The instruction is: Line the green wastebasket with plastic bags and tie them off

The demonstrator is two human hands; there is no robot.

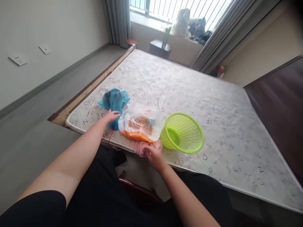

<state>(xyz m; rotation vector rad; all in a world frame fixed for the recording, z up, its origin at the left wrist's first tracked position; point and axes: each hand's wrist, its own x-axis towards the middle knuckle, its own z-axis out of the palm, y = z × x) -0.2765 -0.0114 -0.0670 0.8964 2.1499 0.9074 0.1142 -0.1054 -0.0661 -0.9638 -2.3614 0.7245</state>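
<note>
My left hand (111,116) lies over a crumpled blue plastic bag (116,97), fingers stretched out and touching it. A red string (109,136) trails from beneath that bag toward the mattress edge. At the near edge, my right hand (153,154) has its fingers curled on a folded pink cloth (140,148); part of the cloth is hidden by the hand. Just beyond it, a white and orange plastic bag (139,123) with printing lies flat between the hands. To its right, a lime green plastic basket (174,146) leans tilted, its mouth facing right and up.
Everything rests on a mattress (224,126) printed with letters, in a wooden bed frame (87,90). A dark stool (139,192) is below, between my legs. Far off are a small cabinet (157,49) with a green bottle (166,36) and bags (182,23) on the windowsill.
</note>
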